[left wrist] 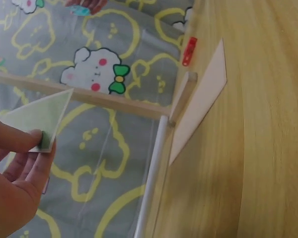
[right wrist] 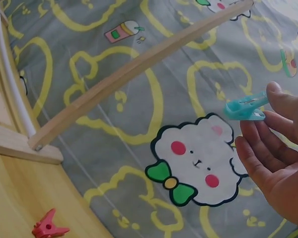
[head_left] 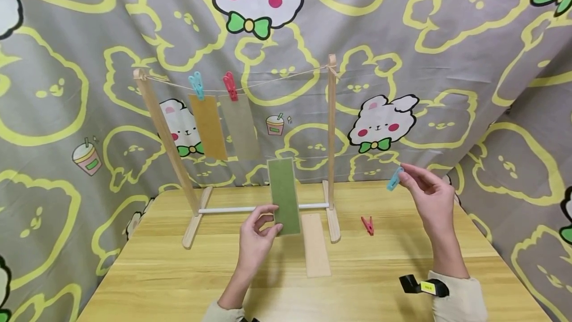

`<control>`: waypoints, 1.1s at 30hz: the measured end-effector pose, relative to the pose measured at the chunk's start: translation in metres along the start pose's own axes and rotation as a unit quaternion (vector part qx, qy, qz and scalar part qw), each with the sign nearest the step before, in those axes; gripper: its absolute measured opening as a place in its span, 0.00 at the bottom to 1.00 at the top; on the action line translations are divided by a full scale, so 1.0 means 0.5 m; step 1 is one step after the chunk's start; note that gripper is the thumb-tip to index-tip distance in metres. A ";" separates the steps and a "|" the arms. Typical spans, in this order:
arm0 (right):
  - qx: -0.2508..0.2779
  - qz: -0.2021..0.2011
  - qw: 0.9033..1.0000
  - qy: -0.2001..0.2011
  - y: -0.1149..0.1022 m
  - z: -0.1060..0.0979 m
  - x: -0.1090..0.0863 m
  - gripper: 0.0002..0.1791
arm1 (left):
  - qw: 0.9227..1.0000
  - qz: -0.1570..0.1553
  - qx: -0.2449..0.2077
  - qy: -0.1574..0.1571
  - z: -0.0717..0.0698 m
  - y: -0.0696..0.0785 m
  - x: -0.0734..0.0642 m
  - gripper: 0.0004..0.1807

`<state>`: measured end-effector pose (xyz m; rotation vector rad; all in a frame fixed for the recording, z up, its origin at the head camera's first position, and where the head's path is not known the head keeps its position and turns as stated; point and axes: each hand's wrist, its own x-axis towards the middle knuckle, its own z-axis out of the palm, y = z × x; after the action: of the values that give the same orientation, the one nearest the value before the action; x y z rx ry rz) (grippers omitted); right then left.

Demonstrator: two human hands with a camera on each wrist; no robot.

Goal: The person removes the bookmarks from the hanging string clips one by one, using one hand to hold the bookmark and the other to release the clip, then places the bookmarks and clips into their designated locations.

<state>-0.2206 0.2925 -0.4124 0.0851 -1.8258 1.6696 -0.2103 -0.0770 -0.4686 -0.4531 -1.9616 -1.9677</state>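
Observation:
Between thumb and fingers my left hand [head_left: 255,237] pinches a green rectangular card [head_left: 284,195] by its lower left edge, upright above the table in front of the rack. My right hand [head_left: 431,198], raised at the right, pinches a light blue clothespin [right wrist: 243,108] by its handle end. Behind the green card stands a wooden rack [head_left: 331,138] with a thin string [head_left: 281,79] across its posts. A blue clothespin [head_left: 196,85] holds an orange-brown card [head_left: 208,128] on the string, and a red clothespin [head_left: 230,86] holds a grey-beige card [head_left: 241,128] beside it.
On the wooden table [head_left: 170,277] lies a pale beige card [head_left: 316,245] near the rack's right foot. Farther right lies a red clothespin [head_left: 368,225]. A white rod [head_left: 232,209] joins the rack's feet. A patterned grey curtain [head_left: 402,63] hangs behind.

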 end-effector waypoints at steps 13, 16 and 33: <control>0.042 0.033 0.998 0.022 0.054 -0.008 0.004 0.17 | 0.998 -0.050 0.018 -0.016 -0.009 -0.016 0.005 0.28; 0.055 0.049 0.997 0.026 0.070 -0.008 0.007 0.17 | 0.998 -0.054 0.017 -0.019 -0.009 -0.021 0.005 0.28; -0.016 0.113 0.993 -0.027 0.132 -0.027 0.001 0.22 | 0.996 -0.088 0.022 -0.012 -0.015 -0.041 0.002 0.31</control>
<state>-0.2460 0.3171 -0.4698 -0.0962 -1.9624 1.8056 -0.2203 -0.0843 -0.4867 -0.3037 -2.1197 -2.0272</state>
